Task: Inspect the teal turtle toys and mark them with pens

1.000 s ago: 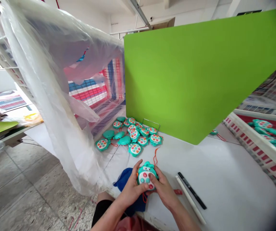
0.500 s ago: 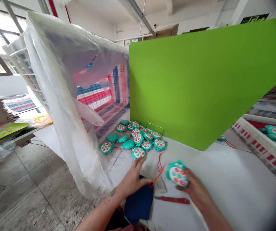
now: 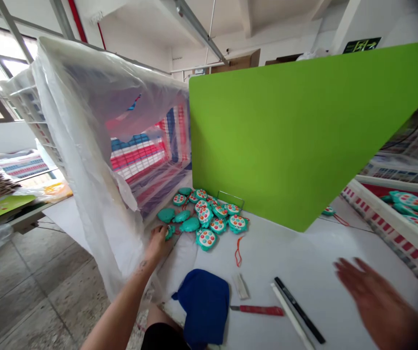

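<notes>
My left hand (image 3: 157, 244) reaches the near left edge of the pile, its fingers closed over a small teal toy (image 3: 170, 232) that they mostly hide. The pile of round teal toys with coloured buttons (image 3: 209, 214) lies on the white table (image 3: 304, 257). Far to the right, my right hand (image 3: 373, 296) is blurred, with its fingers spread and nothing in them. It hovers over the table, nearest to a black marker (image 3: 298, 308). A loose red cord (image 3: 238, 253) lies just in front of the pile.
A blue cloth pouch (image 3: 204, 306), a red-handled cutter (image 3: 262, 310) and a white strip (image 3: 292, 316) lie on the table. A green panel (image 3: 285, 131) stands behind it. Clear plastic sheeting (image 3: 85, 160) hangs at left, and a white crate of teal toys (image 3: 406, 209) sits at right.
My right hand no longer holds a teal toy and has moved right, fingers spread. My left hand has moved forward from the blue pouch to the pile. The pouch now lies apart from my body.
</notes>
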`<state>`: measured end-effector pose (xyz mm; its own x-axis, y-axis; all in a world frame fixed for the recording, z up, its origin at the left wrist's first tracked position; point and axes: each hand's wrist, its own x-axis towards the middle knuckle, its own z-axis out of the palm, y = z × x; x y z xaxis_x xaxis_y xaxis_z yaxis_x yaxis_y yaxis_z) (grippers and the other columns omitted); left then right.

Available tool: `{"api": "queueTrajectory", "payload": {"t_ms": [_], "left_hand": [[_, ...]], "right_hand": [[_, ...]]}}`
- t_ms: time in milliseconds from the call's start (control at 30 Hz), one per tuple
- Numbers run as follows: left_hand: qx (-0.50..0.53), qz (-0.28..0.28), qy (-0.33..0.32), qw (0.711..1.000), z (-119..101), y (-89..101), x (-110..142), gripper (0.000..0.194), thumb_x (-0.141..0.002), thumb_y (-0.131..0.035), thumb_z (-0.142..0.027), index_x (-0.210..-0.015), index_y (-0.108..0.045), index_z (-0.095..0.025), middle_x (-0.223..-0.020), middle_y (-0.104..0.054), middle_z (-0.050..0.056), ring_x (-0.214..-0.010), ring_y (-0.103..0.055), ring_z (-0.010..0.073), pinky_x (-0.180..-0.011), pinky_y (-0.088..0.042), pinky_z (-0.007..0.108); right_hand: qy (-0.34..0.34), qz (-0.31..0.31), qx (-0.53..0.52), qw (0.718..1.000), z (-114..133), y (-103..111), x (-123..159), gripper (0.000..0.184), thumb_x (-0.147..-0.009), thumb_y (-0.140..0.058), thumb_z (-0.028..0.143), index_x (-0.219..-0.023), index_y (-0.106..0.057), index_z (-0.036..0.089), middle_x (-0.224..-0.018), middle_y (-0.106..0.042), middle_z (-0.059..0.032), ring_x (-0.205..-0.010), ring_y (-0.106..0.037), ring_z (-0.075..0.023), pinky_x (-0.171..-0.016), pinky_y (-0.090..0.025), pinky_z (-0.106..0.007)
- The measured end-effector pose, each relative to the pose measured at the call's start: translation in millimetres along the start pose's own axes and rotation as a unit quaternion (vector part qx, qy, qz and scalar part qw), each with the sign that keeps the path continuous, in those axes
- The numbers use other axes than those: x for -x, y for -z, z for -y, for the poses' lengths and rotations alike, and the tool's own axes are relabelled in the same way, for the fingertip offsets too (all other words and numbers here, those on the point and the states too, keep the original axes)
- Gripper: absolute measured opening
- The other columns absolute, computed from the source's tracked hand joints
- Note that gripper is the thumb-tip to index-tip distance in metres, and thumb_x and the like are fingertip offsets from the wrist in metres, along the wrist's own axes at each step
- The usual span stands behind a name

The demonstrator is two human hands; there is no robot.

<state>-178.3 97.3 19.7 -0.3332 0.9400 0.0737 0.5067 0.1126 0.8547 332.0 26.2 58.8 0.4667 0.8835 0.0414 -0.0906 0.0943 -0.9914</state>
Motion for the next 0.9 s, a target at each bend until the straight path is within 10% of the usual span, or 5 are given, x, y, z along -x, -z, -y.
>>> {"api": "queueTrajectory", "payload": {"t_ms": [100,300,467,533,900], "left_hand": [[0.114,0.035,0.03,0.992,-16,-8.9,19,0.044,-0.075,-0.062,-0.034,-0.114,-0.057,-0.016,-0.124,-0.057,0.014,-0.123,-0.044,0.0357,-0.101,-0.038,0.049],[0.355,0.138,0.084,0.921,-56,-35.6,78,0.053,-0.091,-0.032,-0.049,-0.129,-0.042,-0.014,-0.126,-0.058,0.015,-0.105,-0.062,0.029,-0.082,-0.055,0.046],[0.611,0.215,0.197,0.736,-71,-53.4,106,0.046,-0.088,-0.047,-0.045,-0.124,-0.047,-0.016,-0.116,-0.064,0.012,-0.099,-0.065,0.0281,-0.08,-0.055,0.043],[0.623,0.235,0.206,0.717,-75,-60.4,112,0.045,-0.089,-0.046,-0.044,-0.121,-0.05,-0.014,-0.114,-0.065,0.013,-0.098,-0.065,0.0282,-0.08,-0.055,0.042],[0.238,0.254,-0.108,0.931,-94,-69.9,161,0.063,-0.083,-0.061,-0.037,-0.141,-0.036,-0.03,-0.155,-0.023,0.004,-0.143,-0.013,0.0253,-0.117,-0.011,0.043]], "right_hand": [[-0.077,0.092,0.004,0.993,-14,-53,30,0.054,-0.063,-0.074,0.054,-0.107,-0.067,0.022,-0.106,-0.069,-0.0156,-0.106,-0.061,-0.0354,-0.098,-0.043,-0.054],[-0.093,0.35,0.049,0.931,-24,-140,87,0.045,-0.075,-0.066,0.053,-0.107,-0.068,0.022,-0.109,-0.069,-0.0117,-0.103,-0.063,-0.0293,-0.095,-0.046,-0.046],[-0.043,0.377,0.059,0.923,-23,-161,105,0.04,-0.079,-0.063,0.051,-0.109,-0.067,0.025,-0.118,-0.065,-0.0096,-0.107,-0.061,-0.0274,-0.092,-0.048,-0.041],[-0.002,0.357,0.051,0.933,-25,-165,109,0.04,-0.079,-0.064,0.049,-0.113,-0.066,0.027,-0.127,-0.059,-0.0084,-0.116,-0.054,-0.0272,-0.095,-0.046,-0.039],[-0.201,0.264,-0.131,0.934,-30,-176,126,0.057,-0.075,-0.068,0.052,-0.126,-0.054,0.028,-0.134,-0.054,-0.0076,-0.124,-0.048,-0.0275,-0.1,-0.042,-0.043]]}}
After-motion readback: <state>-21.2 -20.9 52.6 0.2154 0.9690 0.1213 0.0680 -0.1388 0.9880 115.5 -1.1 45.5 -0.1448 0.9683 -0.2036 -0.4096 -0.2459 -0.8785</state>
